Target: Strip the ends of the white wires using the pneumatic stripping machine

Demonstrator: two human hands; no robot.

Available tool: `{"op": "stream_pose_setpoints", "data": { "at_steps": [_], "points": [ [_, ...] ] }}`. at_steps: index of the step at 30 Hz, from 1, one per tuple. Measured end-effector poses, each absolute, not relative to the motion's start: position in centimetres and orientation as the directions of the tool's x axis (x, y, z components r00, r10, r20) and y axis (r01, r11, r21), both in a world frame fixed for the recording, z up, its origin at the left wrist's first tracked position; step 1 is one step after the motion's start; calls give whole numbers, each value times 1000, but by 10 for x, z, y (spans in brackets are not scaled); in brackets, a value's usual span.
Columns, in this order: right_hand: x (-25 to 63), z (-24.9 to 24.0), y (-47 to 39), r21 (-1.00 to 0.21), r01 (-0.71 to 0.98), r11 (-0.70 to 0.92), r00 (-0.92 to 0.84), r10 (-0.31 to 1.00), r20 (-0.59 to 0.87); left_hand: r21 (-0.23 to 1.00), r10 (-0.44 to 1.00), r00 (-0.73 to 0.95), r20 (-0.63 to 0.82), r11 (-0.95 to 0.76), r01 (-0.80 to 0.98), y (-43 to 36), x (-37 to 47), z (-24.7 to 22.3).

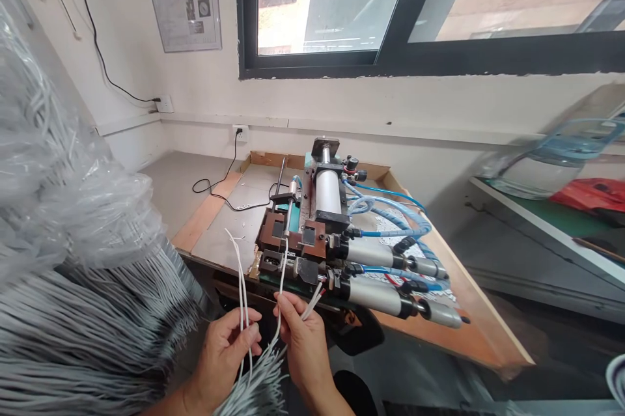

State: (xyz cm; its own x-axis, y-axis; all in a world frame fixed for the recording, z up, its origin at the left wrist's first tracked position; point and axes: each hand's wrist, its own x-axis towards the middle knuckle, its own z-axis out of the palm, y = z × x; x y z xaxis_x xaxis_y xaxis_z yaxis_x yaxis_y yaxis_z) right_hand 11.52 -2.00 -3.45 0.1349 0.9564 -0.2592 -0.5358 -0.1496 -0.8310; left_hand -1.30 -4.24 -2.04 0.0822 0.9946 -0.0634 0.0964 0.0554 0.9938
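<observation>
My left hand [229, 347] is closed on two white cables [243, 286], whose upper ends rise free to the left of the machine. Between thumb and fingers, my right hand [303, 338] pinches another white cable [283, 273]; its tip reaches the brown clamp blocks [312, 240] at the front of the pneumatic machine [329, 191]. A few more cables [314, 299], one with a reddish tip, stick out past the right hand's fingers. Below and between both hands hangs a bundle of grey-white cables [256, 383].
A large mass of grey cables [88, 331] under clear plastic [73, 162] fills the left side. Silver cylinders [375, 297] and blue air hoses [390, 232] extend right over the wood-edged table [459, 266]. A water bottle [547, 162] lies on a green-topped shelf at right.
</observation>
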Motion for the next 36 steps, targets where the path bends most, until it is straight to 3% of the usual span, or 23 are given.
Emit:
{"op": "stream_pose_setpoints", "data": {
  "at_steps": [9, 16, 20, 25, 29, 36],
  "points": [
    [119, -25, -12, -841, -499, -209, 105, 949, -298, 989, 995, 83, -47, 35, 142, -41, -13, -17],
    [115, -18, -8, -829, -484, -281, -149, 960, -238, 975, 983, 181, 3, -43, 218, -41, -14, -23],
    [114, -14, -15, -874, -448, -189, -78, 982, -173, 963, 968, 250, 14, -81, 258, -42, -13, -22],
    [115, -18, -23, -837, -522, -162, -62, 986, -153, 960, 946, 325, -2, -89, 266, -43, -12, -19],
    [117, -26, -19, -843, -524, -121, 46, 984, -170, 977, 963, 271, -6, -52, 208, -41, -12, -19],
    [119, -31, -9, -816, -546, -190, 140, 939, -313, 987, 993, 122, -9, -11, 160, -37, -17, -27]
  ]
}}
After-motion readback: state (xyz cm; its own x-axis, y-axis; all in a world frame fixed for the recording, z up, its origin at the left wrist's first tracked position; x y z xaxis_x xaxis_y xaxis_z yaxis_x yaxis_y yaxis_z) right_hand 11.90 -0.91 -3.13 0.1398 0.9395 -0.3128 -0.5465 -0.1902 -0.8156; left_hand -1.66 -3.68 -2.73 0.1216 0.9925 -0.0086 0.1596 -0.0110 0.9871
